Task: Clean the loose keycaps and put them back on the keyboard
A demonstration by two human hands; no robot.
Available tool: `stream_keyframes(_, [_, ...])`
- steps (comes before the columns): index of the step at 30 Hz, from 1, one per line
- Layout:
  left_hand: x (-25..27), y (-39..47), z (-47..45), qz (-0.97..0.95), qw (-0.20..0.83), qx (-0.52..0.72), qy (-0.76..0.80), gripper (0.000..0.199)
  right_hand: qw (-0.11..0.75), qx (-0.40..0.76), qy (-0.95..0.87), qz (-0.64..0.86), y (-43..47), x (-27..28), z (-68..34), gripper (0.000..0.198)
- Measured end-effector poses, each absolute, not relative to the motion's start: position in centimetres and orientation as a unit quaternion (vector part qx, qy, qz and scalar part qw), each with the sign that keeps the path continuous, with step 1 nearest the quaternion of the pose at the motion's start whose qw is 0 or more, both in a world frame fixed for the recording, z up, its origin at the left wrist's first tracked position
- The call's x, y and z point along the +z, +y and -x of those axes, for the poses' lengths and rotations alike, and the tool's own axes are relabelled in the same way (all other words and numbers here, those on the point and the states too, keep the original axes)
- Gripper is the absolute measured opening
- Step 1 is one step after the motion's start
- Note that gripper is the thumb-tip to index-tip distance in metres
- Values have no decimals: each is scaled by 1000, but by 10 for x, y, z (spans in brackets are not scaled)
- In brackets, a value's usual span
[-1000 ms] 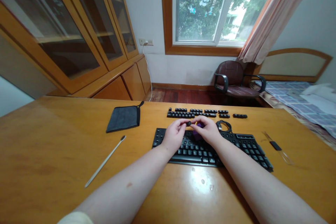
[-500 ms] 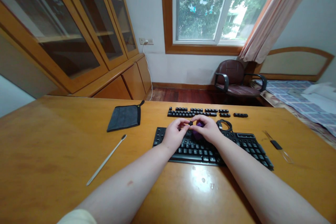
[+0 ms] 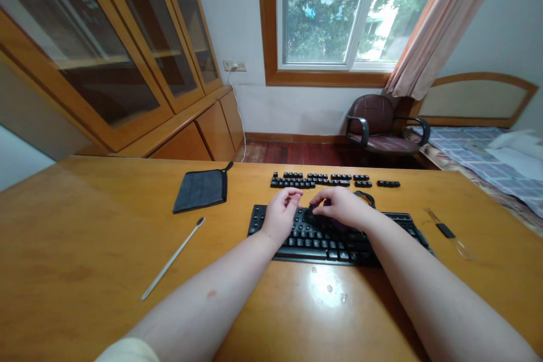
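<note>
Wooden desk: keyboard lies crosswise, just under right hand pinching dark keycap; left hand alongside, grip unclear.

A maroon armchair stands near the bed and pink curtain

2 hands, 1 kbd, 2 keycap rows, 1 cloth, 1 stick, 1 wire tool.

Got a small black key pinched in my right hand, right over the keyboard, left hand curled just beside it. Loose keys sit in rows further back on the bench, grey cloth and white stick off left.
</note>
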State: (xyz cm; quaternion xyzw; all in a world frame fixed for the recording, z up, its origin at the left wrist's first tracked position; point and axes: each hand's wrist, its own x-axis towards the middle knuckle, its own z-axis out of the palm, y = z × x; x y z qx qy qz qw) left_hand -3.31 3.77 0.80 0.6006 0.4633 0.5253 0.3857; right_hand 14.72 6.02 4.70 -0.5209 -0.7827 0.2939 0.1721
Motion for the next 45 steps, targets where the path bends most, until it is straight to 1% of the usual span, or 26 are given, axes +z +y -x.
stream_keyframes(3, [7, 38, 33, -601, 386, 521, 467, 24, 86, 306, -798, 512, 59, 45, -148, 16])
stream_keyframes(6, [7, 38, 33, -603, 382, 521, 468, 24, 43, 301, -799, 519, 60, 41, -147, 17])
stream_keyframes(14, [9, 37, 34, -611, 370, 518, 471, 24, 39, 328, -783, 527, 57, 42, -146, 15])
stream_keyframes(18, [6, 37, 33, -609, 369, 521, 471, 24, 17, 292, -795, 531, 54, 43, -141, 16])
stream_keyframes(21, [6, 37, 33, -607, 373, 517, 473, 23, 20, 253, -810, 528, 52, 41, -138, 14])
stream_keyframes(24, [7, 37, 33, -606, 378, 517, 472, 22, 20, 236, -819, 522, 52, 38, -136, 14])
stream_keyframes(27, [8, 37, 33, -604, 383, 518, 469, 21, 26, 239, -820, 519, 52, 38, -137, 11])
stream_keyframes(29, [8, 37, 32, -603, 385, 518, 469, 21, 31, 253, -816, 519, 53, 38, -138, 6])
stream_keyframes(32, [9, 37, 32, -602, 383, 518, 472, 20, 22, 280, -792, 542, 56, 36, -137, 4])
stream_keyframes(34, [8, 37, 32, -600, 383, 520, 472, 20, 17, 285, -773, 567, 58, 33, -136, 7])
stream_keyframes(37, [7, 37, 32, -600, 382, 523, 469, 20, 19, 257, -764, 592, 60, 28, -135, 14])
stream_keyframes(41, [5, 38, 33, -603, 382, 519, 471, 21, 9, 236, -770, 593, 61, 28, -137, 20])
stream_keyframes(43, [5, 38, 33, -603, 382, 518, 471, 21, 46, 222, -775, 590, 63, 26, -140, 20])
stream_keyframes(45, [5, 38, 33, -604, 382, 518, 470, 21, 113, 155, -773, 605, 67, 21, -142, 22])
